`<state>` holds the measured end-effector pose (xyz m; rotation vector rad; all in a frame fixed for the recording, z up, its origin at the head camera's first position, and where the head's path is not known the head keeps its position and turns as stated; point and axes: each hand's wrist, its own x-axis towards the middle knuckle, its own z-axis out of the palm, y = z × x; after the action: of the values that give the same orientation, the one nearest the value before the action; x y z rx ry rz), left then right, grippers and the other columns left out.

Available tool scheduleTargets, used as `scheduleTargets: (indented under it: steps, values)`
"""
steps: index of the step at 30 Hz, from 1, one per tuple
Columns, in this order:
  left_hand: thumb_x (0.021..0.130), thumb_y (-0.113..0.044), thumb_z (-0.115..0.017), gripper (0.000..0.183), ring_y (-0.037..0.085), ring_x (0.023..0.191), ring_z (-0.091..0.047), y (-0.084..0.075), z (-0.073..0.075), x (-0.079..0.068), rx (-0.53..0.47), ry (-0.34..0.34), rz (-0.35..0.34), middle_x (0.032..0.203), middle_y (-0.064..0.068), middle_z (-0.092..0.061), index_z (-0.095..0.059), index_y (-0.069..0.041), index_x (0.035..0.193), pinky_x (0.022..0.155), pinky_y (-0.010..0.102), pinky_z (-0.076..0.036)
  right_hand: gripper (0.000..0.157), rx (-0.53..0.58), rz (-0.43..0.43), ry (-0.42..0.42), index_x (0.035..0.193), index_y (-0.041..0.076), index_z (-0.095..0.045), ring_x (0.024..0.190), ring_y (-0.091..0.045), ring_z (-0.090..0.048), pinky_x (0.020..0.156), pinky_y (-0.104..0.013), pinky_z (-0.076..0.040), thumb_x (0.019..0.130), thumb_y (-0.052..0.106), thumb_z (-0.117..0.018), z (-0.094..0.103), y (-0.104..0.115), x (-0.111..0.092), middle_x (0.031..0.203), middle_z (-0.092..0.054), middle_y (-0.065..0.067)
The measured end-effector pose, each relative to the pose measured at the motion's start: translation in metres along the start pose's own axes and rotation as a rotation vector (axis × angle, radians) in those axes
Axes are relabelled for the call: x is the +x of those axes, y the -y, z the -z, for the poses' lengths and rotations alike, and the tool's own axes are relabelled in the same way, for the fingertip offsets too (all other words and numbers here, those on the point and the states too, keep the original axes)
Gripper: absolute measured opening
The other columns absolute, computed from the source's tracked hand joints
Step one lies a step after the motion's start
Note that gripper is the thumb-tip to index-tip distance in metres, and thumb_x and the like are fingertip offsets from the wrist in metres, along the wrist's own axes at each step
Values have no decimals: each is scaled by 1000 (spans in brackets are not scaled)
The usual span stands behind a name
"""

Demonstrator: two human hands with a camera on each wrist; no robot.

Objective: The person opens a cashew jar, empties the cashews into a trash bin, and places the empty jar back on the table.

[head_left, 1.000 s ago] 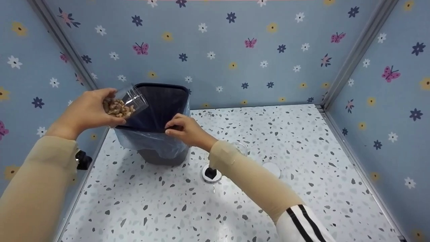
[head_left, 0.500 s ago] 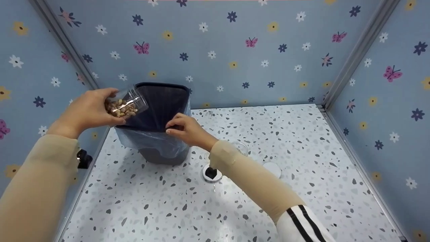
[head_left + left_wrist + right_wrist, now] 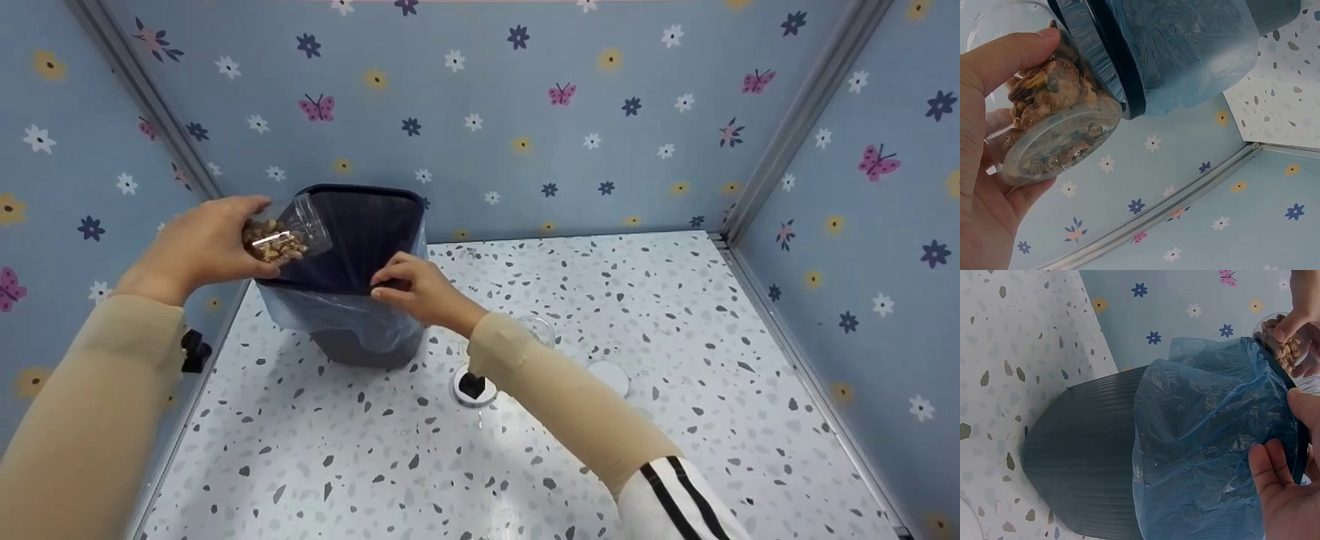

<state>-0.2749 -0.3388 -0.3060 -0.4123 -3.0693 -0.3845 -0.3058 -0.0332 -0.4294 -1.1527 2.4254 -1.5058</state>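
Note:
My left hand (image 3: pixel 202 244) grips a clear jar (image 3: pixel 304 217) around its body, tipped on its side over the left part of the bin opening. Brown, wrinkled pieces (image 3: pixel 1053 90) lie inside it, and its round base faces the left wrist camera. The grey trash bin (image 3: pixel 364 351) stands upright, lined with a blue plastic bag (image 3: pixel 352 315) folded over the dark rim (image 3: pixel 360 189). At the bin's near rim my right hand (image 3: pixel 416 292) pinches the edge, with fingertips on the bag (image 3: pixel 1196 455) outside. The bin's bottom is hidden.
Right of the bin on the speckled white table (image 3: pixel 390 465) lies a white round lid (image 3: pixel 459 397) with a black patch. A clear round container (image 3: pixel 541 328) and another white disc (image 3: pixel 609 377) are partly behind my right sleeve. Flowered walls (image 3: pixel 525 112) enclose the table.
The left hand and jar have shifted slightly right, and the brown pieces have slid a little toward the jar's mouth. My right hand keeps its place on the rim.

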Motion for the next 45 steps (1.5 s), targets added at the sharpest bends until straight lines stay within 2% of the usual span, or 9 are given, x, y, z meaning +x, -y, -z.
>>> scheduleTargets:
  steps: [6,12,17,30,36,45]
  values:
    - [77,-26,-94,99,55,135,-54,-2,-2,1,49,-23,-44,154,32,-56,-46,1,160,112,78,-41,22,14,-35,23,119,-1,-80,83,-3,-51,78,-17,-47,104,14,-73,0,2,-2,111,-66,-16]
    - [76,-25,-95,100,55,136,-54,-3,-2,4,51,-26,-58,155,32,-56,-47,1,160,114,78,-40,22,3,-27,15,119,-1,-80,85,-4,-51,79,-17,-46,104,14,-74,0,2,-1,112,-66,-17]
    - [74,-24,-95,100,54,132,-57,-3,-1,6,77,-33,-76,153,32,-57,-48,1,159,110,77,-44,22,-16,-15,7,119,0,-81,87,-5,-52,80,-18,-47,104,14,-75,1,1,0,112,-67,-17]
    - [76,-25,-94,102,59,139,-50,-4,0,6,147,4,-76,158,35,-51,-44,3,161,112,79,-41,22,-9,-9,2,118,0,-81,87,-4,-52,80,-19,-48,103,15,-75,0,1,-1,112,-67,-17]
    - [77,-23,-90,95,58,137,-52,-5,0,5,213,-5,-97,156,34,-53,-47,5,158,108,77,-46,22,29,-10,7,119,-2,-80,85,-3,-51,80,-18,-47,103,13,-75,0,0,-1,112,-66,-18]
    - [74,-20,-90,94,57,132,-56,-5,-1,7,239,-25,-125,151,34,-57,-50,5,155,106,76,-48,20,16,-7,-3,116,-2,-80,85,-1,-50,79,-17,-47,102,12,-76,-1,-2,0,110,-66,-18]
